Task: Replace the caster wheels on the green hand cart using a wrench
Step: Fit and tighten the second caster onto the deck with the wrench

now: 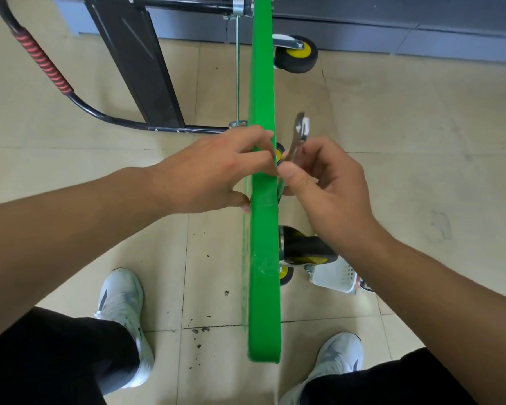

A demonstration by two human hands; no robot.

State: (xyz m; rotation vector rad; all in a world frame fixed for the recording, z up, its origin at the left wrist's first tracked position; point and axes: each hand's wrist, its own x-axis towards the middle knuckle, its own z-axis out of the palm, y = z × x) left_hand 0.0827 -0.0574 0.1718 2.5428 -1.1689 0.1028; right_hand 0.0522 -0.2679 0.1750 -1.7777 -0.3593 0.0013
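While the flat green plastic cart deck point(263, 97) stands on its long edge on the beige tiled floor point(421, 141), it runs from near to far down the middle of the view, with its underside facing right.

- Left hand point(214, 171): fingers curled over the deck's top edge, thumb on the left face. It grips the deck.
- Right hand point(327, 185): just right of the deck, pinching the lower end of a flat silver metal wrench point(298, 138) between thumb and fingers. The wrench tilts up and away. A small white piece sits at its head; what it is cannot be told.
- Black caster wheel with yellow hub point(297, 55): far right of the deck, in a metal bracket.
- Second black caster point(307, 248): nearer, against the underside, partly behind the right wrist.
- Two smaller yellow-hubbed wheels peek out beside the deck, one by the fingers point(278, 154), one lower point(285, 274).
- White perforated plastic basket point(333, 276): on the floor, right of the deck, near the second caster.
- Black tubular cart handle with red ribbed grip point(43, 61): folded out to the far left.
- Pale grey trainers point(123, 296) planted on either side of the deck's near end.
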